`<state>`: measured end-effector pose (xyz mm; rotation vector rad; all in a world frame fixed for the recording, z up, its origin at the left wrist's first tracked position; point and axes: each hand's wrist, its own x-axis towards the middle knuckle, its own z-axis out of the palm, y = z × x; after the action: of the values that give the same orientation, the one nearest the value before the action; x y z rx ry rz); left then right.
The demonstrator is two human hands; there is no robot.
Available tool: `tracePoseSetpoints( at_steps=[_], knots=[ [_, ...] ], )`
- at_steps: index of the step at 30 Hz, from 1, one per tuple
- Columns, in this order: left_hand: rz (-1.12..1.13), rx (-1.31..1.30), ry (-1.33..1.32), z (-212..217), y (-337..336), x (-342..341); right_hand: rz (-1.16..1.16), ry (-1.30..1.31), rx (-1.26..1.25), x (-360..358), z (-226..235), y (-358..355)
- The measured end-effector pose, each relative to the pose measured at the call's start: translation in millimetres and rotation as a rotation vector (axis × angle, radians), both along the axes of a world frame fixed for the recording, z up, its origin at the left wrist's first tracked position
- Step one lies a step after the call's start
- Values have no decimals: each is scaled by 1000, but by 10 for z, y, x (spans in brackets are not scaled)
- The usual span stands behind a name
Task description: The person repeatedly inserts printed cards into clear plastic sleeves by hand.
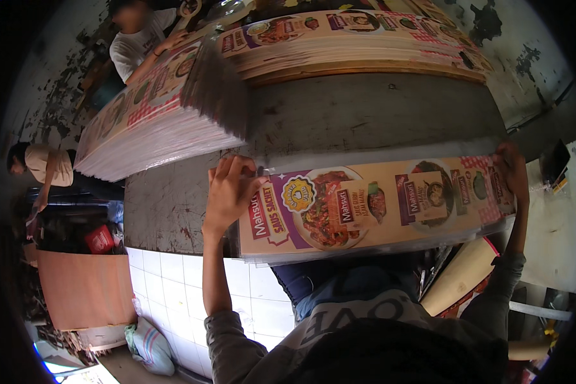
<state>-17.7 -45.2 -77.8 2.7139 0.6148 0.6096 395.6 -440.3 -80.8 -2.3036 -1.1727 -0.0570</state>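
Grasping printed sheet (390, 208) by opposite ends, left hand (227, 195) curled, right hand (512, 169) well apart

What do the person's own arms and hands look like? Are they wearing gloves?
No gloves: the left hand and right hand are bare. The left sleeve and right sleeve are dark grey, wrinkled, and stop well short of the wrists. I see no watch; rings would be too small to tell.
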Motion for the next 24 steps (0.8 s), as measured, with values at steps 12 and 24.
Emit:
tracePoseSetpoints(
  at_steps=[12,24],
  knots=[
    [44,-97,-20,-52,56,-46,-65,224,107,60,-117,29],
    [133,-190,-391,170,-34,-184,-142,-47,257,-38,166,-18]
  ],
)
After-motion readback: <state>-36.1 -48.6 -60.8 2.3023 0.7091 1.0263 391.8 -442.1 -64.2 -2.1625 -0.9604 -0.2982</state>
